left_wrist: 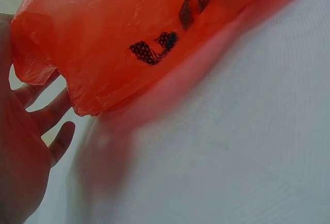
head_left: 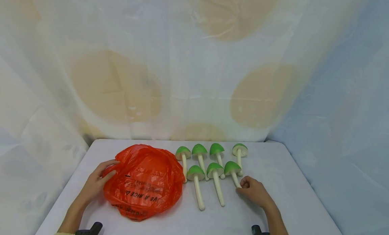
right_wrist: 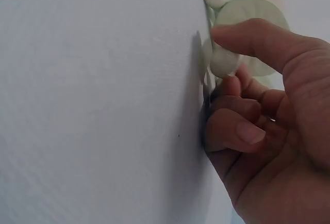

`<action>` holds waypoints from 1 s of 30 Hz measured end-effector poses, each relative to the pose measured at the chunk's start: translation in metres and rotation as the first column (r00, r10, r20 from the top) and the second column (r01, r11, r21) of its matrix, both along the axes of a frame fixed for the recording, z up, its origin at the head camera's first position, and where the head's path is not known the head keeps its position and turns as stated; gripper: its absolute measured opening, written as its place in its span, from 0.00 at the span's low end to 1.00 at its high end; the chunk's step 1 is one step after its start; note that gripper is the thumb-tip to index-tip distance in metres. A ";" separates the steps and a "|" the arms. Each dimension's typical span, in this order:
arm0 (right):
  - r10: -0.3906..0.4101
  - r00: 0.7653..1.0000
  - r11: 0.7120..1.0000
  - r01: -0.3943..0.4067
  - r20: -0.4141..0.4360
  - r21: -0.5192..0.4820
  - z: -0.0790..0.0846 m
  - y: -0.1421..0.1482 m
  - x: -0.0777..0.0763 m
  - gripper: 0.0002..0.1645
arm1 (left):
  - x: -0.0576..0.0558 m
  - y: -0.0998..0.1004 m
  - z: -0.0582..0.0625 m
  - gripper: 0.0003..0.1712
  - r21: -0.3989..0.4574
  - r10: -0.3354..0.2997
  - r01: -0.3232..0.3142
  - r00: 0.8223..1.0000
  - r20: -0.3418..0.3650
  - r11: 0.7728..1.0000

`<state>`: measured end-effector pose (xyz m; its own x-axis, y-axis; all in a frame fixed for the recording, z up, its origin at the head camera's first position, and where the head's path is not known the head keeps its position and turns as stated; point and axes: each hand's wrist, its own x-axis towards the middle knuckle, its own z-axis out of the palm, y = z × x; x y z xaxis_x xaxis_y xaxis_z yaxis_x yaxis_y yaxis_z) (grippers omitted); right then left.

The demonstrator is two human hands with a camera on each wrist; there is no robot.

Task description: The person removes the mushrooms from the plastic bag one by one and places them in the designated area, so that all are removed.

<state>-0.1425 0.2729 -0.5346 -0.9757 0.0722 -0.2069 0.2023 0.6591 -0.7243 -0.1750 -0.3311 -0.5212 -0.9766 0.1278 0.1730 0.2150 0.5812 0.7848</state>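
Note:
At the left of the table, a red plastic bag (head_left: 146,181) with black print lies puffed out. My left hand (head_left: 96,181) holds its left edge, the film between thumb and fingers. In the left wrist view the lower fingers (left_wrist: 63,140) show beneath the bag's edge. My right hand (head_left: 253,191) pinches the stem end of a green-capped toy mushroom (head_left: 232,168), the rightmost of the front row. In the right wrist view the stem end (right_wrist: 225,63) sits between thumb and index finger, the other fingers curled.
Several more mushrooms (head_left: 217,186) with green caps and pale stems lie in two rows right of the bag. They rest on a white-covered table (head_left: 291,187). A patterned sheet (head_left: 194,76) hangs behind it, with sheets at both sides.

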 end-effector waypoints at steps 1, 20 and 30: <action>0.001 1.000 1.000 -0.001 0.004 0.004 0.000 0.000 0.000 0.17 | 0.000 0.000 0.000 0.25 0.003 -0.003 0.003 1.000 -0.003 1.000; 0.086 0.996 0.982 -0.082 0.017 -0.172 -0.006 0.013 -0.003 0.26 | 0.001 0.000 0.002 0.26 -0.006 0.014 -0.014 1.000 0.014 1.000; 0.037 0.999 0.991 -0.036 0.004 -0.129 0.008 0.027 -0.002 0.21 | 0.003 0.002 0.009 0.27 -0.073 0.078 -0.079 0.997 -0.021 0.994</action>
